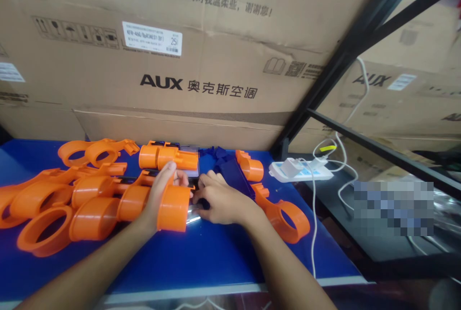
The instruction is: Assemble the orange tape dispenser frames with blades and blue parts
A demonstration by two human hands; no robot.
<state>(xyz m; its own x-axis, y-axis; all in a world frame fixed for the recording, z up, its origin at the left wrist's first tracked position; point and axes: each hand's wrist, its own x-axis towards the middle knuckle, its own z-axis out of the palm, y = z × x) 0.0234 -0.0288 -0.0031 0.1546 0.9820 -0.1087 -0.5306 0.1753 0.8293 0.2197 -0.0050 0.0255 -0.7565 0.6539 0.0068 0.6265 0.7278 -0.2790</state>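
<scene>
Head view shows a person's two bare hands at work over a blue counter (212, 264). The left hand (163, 195) grips an orange tape holder (173, 209), its thumb pointing up and its palm against the side of the piece. The tape holder is near the middle of the counter, its round band turned toward the camera. From the other side, the right hand (220, 200) meets it with fingers bent inward, close to a shiny strip (193, 215) at the band's right edge; whether those fingers pinch the strip or only touch near it cannot be told, as they hide the spot.

To the left of the hands lies a crowded group of similar orange pieces (94, 218), with rings and bands facing different ways. Another orange pair (149, 156) lies just beyond the left hand. On the right, a dark blue cloth (236, 178) lies beside one more orange band (252, 170), and a single orange ring (271, 211) rests nearer the camera. A white power strip (326, 173) with plugs and cables sits near the black metal frame (324, 77). Behind everything stands a large cardboard box (216, 55) printed "AUX".
</scene>
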